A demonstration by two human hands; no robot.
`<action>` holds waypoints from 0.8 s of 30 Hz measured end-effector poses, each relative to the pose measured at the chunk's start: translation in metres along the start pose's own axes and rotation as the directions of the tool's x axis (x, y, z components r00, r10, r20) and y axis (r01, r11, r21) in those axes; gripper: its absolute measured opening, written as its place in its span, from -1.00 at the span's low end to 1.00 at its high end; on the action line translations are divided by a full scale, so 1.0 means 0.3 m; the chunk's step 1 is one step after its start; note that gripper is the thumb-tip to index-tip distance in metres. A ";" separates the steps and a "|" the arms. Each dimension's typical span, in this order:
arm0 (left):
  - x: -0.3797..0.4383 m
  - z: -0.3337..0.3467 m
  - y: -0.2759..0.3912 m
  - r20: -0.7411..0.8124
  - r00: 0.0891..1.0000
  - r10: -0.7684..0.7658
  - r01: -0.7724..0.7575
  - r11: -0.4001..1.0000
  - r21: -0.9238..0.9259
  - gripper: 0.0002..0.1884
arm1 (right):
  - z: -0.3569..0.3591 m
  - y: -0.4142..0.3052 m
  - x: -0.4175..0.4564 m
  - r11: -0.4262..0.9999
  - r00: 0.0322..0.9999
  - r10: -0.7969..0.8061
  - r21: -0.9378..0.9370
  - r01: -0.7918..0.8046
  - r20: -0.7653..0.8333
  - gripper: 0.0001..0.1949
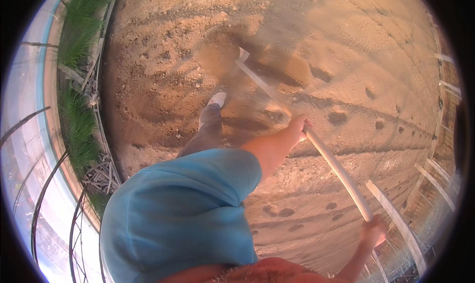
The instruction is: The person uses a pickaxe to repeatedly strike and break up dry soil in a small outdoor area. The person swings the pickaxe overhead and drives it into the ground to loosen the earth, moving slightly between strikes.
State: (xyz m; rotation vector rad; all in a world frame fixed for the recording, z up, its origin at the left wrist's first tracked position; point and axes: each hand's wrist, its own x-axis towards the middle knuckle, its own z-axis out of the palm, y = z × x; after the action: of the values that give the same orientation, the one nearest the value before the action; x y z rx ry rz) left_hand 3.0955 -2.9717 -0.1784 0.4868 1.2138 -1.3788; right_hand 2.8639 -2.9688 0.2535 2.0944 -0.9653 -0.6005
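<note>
A long-handled hoe reaches diagonally across the view. My left hand (300,127) is closed around the middle of its wooden handle (336,166). Lower right, my right hand (373,231) grips the handle near its rear end. The hoe's pale, blurred blade (243,55) is at the upper centre, beside a dark hollow in the loose brown soil (167,78). My one visible foot, in a light shoe (218,99), stands on the soil below and left of the blade. Whether the blade touches the ground, I cannot tell.
Rows of small holes (337,117) and thin dark lines cross the soil to the right. Along the left run a board edging (99,71), green grass (79,127), piled wooden sticks (104,175) and curved frame ribs (46,197). Pale posts (399,225) stand at the right.
</note>
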 end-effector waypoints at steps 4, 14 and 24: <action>-0.009 -0.141 0.201 -0.031 0.998 0.051 -0.050 0.998 0.031 -0.82 | 0.053 -0.171 -0.008 0.982 0.996 -0.091 0.163 0.091 -0.006 -0.83; -0.139 -0.394 0.903 -0.072 0.949 0.308 -0.300 0.948 0.105 -0.81 | -0.145 -0.786 0.084 0.930 0.983 -0.075 0.343 0.129 -0.165 -0.74; -0.342 -0.600 1.366 -0.147 0.874 0.463 -0.454 0.886 0.095 -0.75 | -0.410 -1.073 0.166 0.784 0.971 -0.197 0.574 0.238 -0.133 -0.81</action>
State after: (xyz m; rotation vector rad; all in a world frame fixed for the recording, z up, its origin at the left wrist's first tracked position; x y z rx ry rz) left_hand 3.4256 -2.6807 -0.3103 0.8856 1.0997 -0.9774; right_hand 3.1173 -2.8128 0.0728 2.7931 -0.9584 -0.3603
